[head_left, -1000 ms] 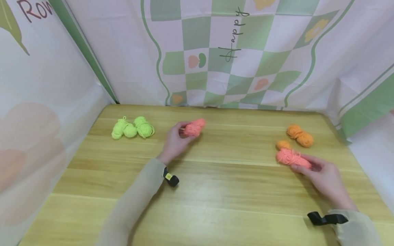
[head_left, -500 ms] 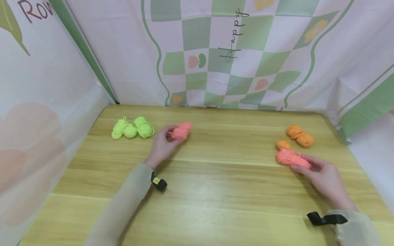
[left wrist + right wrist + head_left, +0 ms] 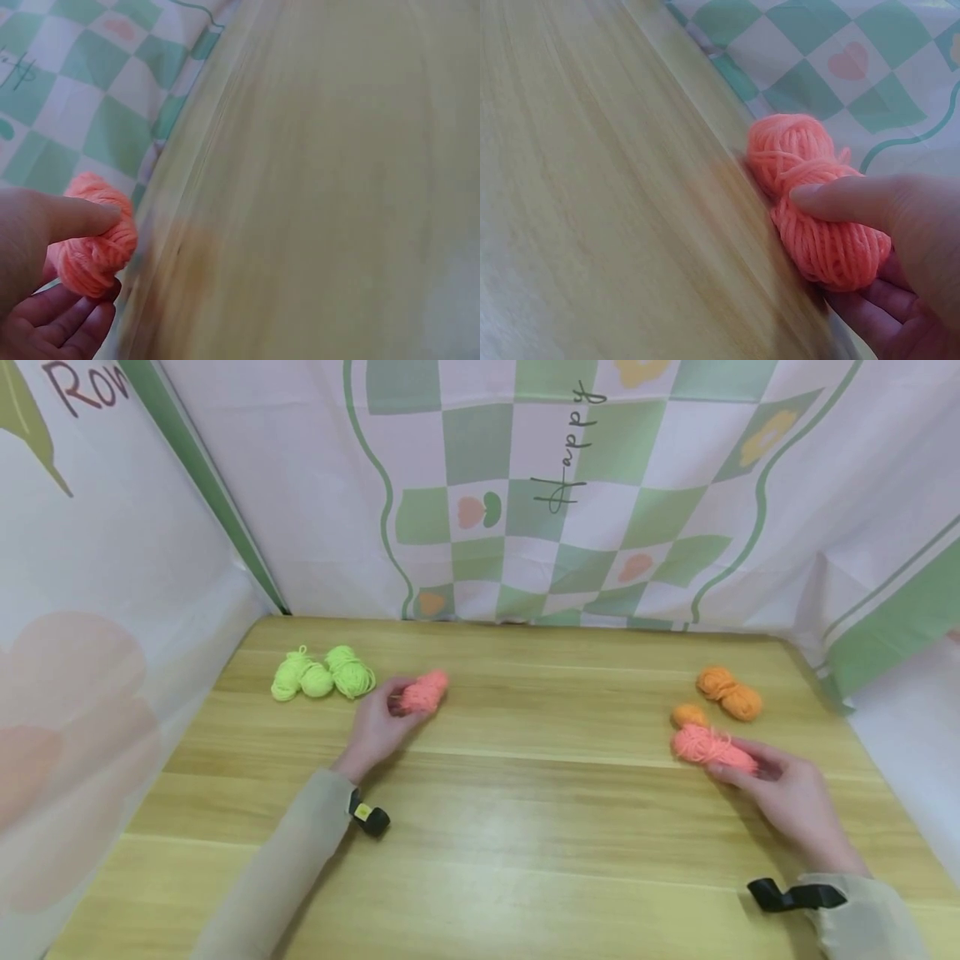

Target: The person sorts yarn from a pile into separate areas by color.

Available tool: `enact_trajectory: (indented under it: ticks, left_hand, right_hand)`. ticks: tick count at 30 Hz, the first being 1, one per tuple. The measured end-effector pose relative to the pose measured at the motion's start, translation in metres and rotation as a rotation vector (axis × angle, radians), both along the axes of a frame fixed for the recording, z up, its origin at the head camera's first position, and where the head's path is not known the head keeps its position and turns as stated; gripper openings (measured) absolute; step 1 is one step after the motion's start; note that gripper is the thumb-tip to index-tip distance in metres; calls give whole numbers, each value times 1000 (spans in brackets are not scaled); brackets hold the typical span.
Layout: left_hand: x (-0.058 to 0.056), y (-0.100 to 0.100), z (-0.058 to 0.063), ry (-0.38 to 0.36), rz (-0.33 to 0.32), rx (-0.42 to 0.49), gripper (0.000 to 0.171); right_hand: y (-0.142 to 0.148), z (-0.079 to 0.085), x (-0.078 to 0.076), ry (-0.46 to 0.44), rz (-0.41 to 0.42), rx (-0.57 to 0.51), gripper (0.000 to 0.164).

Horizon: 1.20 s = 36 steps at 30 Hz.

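Note:
My left hand pinches a coral pink ball of yarn just right of the lime green yarn. In the left wrist view the thumb lies across this pink yarn, with fingers beneath it. On the right side, my right hand grips another coral pink ball of yarn, bound at its middle. Its thumb presses on that pink yarn in the right wrist view. Close behind it sits a small orange ball, partly hidden by the pink yarn.
Two more lime green balls, one a small round ball, lie at the table's back left. A pair of orange yarn balls lies at the back right. A printed cloth hangs along the wooden table's far edge.
My left hand has moved left and slightly nearer with its pink ball of yarn, coming close to the green yarn. My right hand has stayed in place.

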<state>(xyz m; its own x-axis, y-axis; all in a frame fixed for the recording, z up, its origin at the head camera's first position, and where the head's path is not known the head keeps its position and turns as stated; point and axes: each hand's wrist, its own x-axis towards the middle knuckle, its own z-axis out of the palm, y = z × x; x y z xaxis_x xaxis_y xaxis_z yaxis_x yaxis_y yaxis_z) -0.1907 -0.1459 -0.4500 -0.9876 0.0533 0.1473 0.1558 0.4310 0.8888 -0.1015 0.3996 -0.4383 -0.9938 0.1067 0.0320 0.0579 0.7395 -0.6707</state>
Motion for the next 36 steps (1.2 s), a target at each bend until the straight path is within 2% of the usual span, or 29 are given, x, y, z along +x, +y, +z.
enact_trajectory:
  ticks: [10,21,26,36]
  left_hand:
    - [7,-7,2,-31,5,-29,55]
    - [10,-10,4,-80,54,-65,49]
    - [7,-11,3,-78,44,-87,52]
    - [6,-12,5,-56,14,-124,47]
  right_hand:
    - [1,-1,0,3,3,17,68]
    - [-1,1,-1,7,0,30,67]
    - [-2,3,-1,28,7,30,66]
    - [-3,4,-2,-28,-22,1,71]
